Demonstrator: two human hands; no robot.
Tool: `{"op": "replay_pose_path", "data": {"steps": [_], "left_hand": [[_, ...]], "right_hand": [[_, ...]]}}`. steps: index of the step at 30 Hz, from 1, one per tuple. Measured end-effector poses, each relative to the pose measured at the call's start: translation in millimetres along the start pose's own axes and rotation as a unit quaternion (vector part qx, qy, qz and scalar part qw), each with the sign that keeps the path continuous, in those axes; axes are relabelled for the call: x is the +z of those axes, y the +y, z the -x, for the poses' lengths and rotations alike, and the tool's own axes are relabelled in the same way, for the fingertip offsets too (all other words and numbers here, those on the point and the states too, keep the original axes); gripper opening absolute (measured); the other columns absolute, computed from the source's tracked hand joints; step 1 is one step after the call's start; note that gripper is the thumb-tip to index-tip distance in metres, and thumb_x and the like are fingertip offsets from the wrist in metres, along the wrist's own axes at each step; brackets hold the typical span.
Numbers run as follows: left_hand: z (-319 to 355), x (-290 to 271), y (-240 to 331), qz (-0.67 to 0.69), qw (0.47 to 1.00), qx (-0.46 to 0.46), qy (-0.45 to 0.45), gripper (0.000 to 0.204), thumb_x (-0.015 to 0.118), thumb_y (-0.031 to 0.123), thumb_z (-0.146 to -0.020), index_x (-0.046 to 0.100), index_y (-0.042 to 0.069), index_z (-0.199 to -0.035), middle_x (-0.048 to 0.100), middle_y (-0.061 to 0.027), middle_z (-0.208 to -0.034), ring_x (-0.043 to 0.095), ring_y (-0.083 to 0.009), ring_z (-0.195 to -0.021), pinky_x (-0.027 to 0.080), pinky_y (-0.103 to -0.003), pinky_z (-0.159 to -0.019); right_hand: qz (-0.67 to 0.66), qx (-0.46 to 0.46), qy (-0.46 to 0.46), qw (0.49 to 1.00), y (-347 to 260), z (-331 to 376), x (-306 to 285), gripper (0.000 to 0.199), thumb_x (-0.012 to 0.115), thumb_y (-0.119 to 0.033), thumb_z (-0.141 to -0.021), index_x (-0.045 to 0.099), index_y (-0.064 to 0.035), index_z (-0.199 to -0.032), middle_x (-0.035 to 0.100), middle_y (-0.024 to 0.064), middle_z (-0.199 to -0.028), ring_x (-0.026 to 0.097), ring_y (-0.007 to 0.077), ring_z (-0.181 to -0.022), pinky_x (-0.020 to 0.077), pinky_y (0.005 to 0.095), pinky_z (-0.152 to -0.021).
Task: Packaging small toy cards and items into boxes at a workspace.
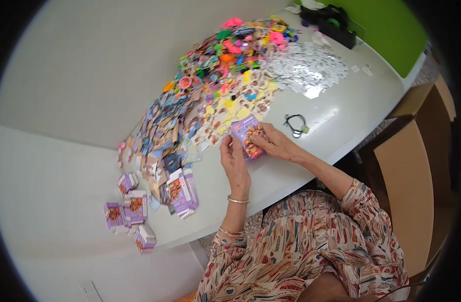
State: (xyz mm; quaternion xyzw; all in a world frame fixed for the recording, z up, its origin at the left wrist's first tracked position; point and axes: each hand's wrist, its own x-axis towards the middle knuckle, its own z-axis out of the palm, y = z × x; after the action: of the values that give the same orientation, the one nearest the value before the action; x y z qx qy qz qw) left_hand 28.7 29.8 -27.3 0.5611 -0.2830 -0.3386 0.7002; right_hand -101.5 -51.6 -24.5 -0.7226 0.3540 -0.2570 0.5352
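A small purple cardboard box (244,124) with a colourful picture on its front is held upright over the table, near its front edge. My right hand (281,145) grips it from the right, fingers lying across the printed front. At the box's left edge is my left hand (234,163), its fingers bent and thumb against the side; a bangle circles that wrist. Just beyond the box spread small pale-yellow and white printed pieces (225,113). Left of my hands lies a stack of flat purple cartons (182,194).
Folded blue and brown pieces (165,126), bright plastic toys (228,50) and shiny clear packets (306,65) are heaped along the white table. A black cord loop (296,126) lies right of my hands. Several purple boxes (135,206) stand at left. An open brown carton (406,186) stands at right.
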Motion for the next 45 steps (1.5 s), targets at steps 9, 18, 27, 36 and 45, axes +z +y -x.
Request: {"op": "replay_pose_path", "data": {"steps": [9, 18, 27, 36, 45], "left_hand": [[22, 123, 11, 0.037, 0.985, 0.003, -0.167, 0.055, 0.058, 0.019, -0.095, 0.031, -0.003, -0.138, 0.046, -0.012, -0.125, 0.051, -0.016, -0.109, 0.047, -0.027, -0.086], [20, 149, -46, -0.256, 0.889, 0.259, -0.276, 0.049, 0.064, 0.025, -0.087, 0.047, -0.001, -0.125, 0.045, -0.0258, -0.129, 0.044, -0.0411, -0.119, 0.036, -0.046, -0.101], [-35, 59, -30, -0.542, 0.741, 0.353, -0.181, 0.034, 0.067, 0.02, -0.079, 0.059, 0.002, -0.107, 0.052, -0.0209, -0.124, 0.044, -0.0428, -0.118, 0.033, -0.05, -0.102], [-32, -160, 59, -0.709, 0.634, 0.306, 0.049, 0.047, 0.077, 0.031, -0.075, 0.061, -0.001, -0.105, 0.063, -0.0194, -0.099, 0.06, -0.0367, -0.092, 0.046, -0.044, -0.084], [17, -233, 41, -0.647, 0.744, 0.151, 0.071, 0.069, 0.081, 0.031, -0.068, 0.054, -0.006, -0.119, 0.063, -0.0233, -0.107, 0.064, -0.0333, -0.095, 0.05, -0.038, -0.082]], "right_hand": [[0.002, 0.0, 0.195, 0.981, -3, 51, -96, 0.057, 0.06, -0.031, -0.093, 0.042, 0.0042, -0.134, 0.054, 0.0102, -0.114, 0.055, 0.013, -0.098, 0.0488, 0.0273, -0.082], [-0.052, 0.112, 0.28, 0.952, 37, 65, -189, 0.072, 0.068, -0.048, -0.08, 0.054, 0.0097, -0.121, 0.063, 0.0186, -0.108, 0.06, 0.0199, -0.097, 0.0466, 0.0311, -0.084], [0.119, 0.025, 0.403, 0.907, 89, 20, -181, 0.069, 0.064, -0.044, -0.088, 0.048, 0.0096, -0.129, 0.06, 0.0229, -0.115, 0.059, 0.0248, -0.105, 0.0444, 0.0308, -0.092], [0.223, -0.073, 0.473, 0.849, 39, 66, -138, 0.051, 0.051, -0.025, -0.098, 0.038, -0.0005, -0.14, 0.044, 0.0165, -0.14, 0.041, 0.0276, -0.131, 0.0304, 0.0379, -0.109], [0.182, -0.165, 0.229, 0.942, 15, 74, -36, 0.053, 0.06, -0.01, -0.089, 0.04, 0.0, -0.136, 0.044, 0.0185, -0.139, 0.042, 0.0305, -0.128, 0.0332, 0.0384, -0.107]]}}
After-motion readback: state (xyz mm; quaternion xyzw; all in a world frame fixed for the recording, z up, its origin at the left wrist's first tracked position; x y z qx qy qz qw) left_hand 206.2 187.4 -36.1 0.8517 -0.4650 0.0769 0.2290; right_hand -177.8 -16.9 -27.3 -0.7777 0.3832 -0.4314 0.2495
